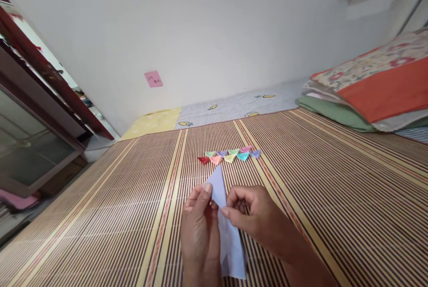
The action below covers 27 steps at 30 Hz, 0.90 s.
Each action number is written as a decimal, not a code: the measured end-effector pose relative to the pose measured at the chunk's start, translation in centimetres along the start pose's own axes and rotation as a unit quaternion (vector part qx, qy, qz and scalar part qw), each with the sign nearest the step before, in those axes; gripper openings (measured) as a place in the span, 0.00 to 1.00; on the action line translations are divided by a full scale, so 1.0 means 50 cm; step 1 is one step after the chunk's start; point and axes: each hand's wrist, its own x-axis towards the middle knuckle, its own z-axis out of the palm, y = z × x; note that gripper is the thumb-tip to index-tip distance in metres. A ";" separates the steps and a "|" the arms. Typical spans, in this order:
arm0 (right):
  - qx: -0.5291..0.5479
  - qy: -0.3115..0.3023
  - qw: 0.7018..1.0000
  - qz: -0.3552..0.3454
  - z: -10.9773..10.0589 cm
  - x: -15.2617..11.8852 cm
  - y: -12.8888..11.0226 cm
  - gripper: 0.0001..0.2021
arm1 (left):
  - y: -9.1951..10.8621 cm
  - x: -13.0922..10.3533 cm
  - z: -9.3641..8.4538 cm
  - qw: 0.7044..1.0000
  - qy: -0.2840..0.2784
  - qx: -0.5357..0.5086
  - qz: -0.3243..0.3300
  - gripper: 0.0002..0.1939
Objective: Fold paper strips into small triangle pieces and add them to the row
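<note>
A pale lavender sheet of paper point(230, 242), folded to a slanted point at its far end, stands between my two hands. My left hand point(200, 224) pinches it near that point, thumb on top. On the paper's right edge, lower down, the thumb and curled index finger of my right hand point(250, 211) close together. Just beyond the tip lie several small folded paper triangles in two rows on the striped mat, among them a dark red triangle point(203, 160), a turquoise triangle point(242, 156) and a yellow triangle point(230, 157).
The striped mat point(100, 215) covers the bed. Folded bedding point(384, 91) with an orange band is piled at the right. A pink note point(153, 79) sticks to the white wall point(214, 28). At the left stands a glass-panelled cabinet point(26, 144) beside a doorway.
</note>
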 end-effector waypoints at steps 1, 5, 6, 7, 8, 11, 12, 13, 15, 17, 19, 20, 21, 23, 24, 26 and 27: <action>-0.013 -0.007 1.000 0.004 -0.004 -0.002 0.001 0.07 | 0.002 0.002 0.000 1.000 0.009 -0.006 -0.002 0.16; -0.033 -0.050 0.998 0.013 -0.033 -0.008 0.004 0.07 | 0.014 0.004 0.001 1.000 0.027 -0.012 -0.007 0.18; -0.025 -0.040 0.999 0.005 -0.040 -0.008 0.004 0.07 | 0.016 0.004 0.001 1.000 0.019 -0.007 -0.014 0.18; -0.013 -0.014 1.000 -0.007 -0.046 -0.008 0.003 0.08 | 0.017 0.003 0.001 1.000 0.008 0.000 -0.023 0.18; 0.002 0.019 1.000 -0.021 -0.050 -0.008 0.002 0.08 | 0.017 0.002 0.001 0.999 -0.002 0.007 -0.033 0.17; 0.050 0.093 0.993 -0.055 -0.053 -0.005 0.001 0.08 | 0.012 -0.003 0.006 0.998 -0.026 0.024 -0.059 0.18; 0.062 0.095 0.992 -0.061 -0.052 -0.005 0.001 0.07 | 0.010 -0.005 0.008 0.997 -0.031 0.030 -0.070 0.19; 0.071 0.089 0.991 -0.068 -0.051 -0.004 0.003 0.06 | 0.009 -0.007 0.011 0.995 -0.036 0.037 -0.080 0.19; 0.087 0.065 0.991 -0.075 -0.050 -0.004 0.005 0.04 | 0.008 -0.010 0.015 0.993 -0.041 0.045 -0.099 0.19; 0.096 0.048 0.991 -0.081 -0.050 -0.005 0.005 0.04 | 0.009 -0.013 0.017 0.992 -0.045 0.041 -0.111 0.19; 0.093 0.045 0.991 -0.088 -0.053 -0.007 0.002 0.05 | 0.010 -0.014 0.018 0.991 -0.057 0.028 -0.118 0.18; 0.086 0.047 0.991 -0.092 -0.054 -0.008 0.001 0.05 | 0.009 -0.015 0.018 0.991 -0.063 0.021 -0.118 0.17; 0.080 0.049 0.991 -0.096 -0.055 -0.009 -0.001 0.04 | 0.009 -0.015 0.018 0.991 -0.070 0.015 -0.116 0.16; 0.074 0.056 0.991 -0.101 -0.055 -0.009 -0.003 0.03 | 0.006 -0.016 0.017 0.991 -0.078 0.003 -0.107 0.15; 0.076 0.057 0.990 -0.101 -0.055 -0.010 -0.004 0.03 | 0.005 -0.016 0.017 0.991 -0.081 -0.003 -0.104 0.15; 0.082 0.059 0.990 -0.100 -0.054 -0.009 -0.004 0.03 | 0.003 -0.016 0.016 0.990 -0.088 -0.009 -0.106 0.14; 0.085 0.059 0.990 -0.100 -0.054 -0.009 -0.004 0.04 | 0.002 -0.015 0.016 0.989 -0.093 -0.010 -0.111 0.13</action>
